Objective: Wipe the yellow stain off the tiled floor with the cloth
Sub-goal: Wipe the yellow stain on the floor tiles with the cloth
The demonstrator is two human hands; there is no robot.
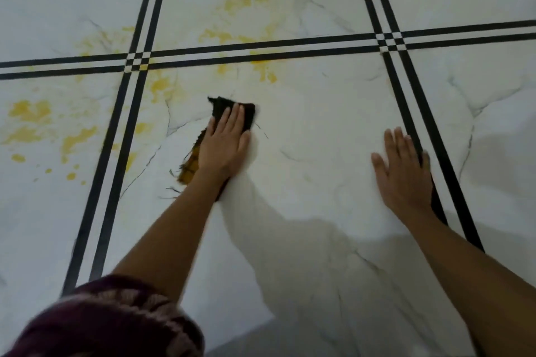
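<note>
A dark cloth (223, 107) with a yellow-stained frayed end lies flat on the white marble tiled floor (319, 130). My left hand (224, 142) presses palm-down on the cloth, fingers together, pointing away from me. Yellow stain (30, 111) is spattered over the tiles at the left, with more patches around the black line crossing (161, 85) and beyond the lines (240, 1). My right hand (404, 171) rests flat on the floor to the right, fingers spread, holding nothing. The cloth sits right of the nearest stain patches, on an unstained part of the tile.
Double black grout lines (261, 51) cross the floor, one pair running left to right and two pairs running away from me. A maroon patterned sleeve (110, 324) fills the bottom left. Shadows of my arms fall on the near tile.
</note>
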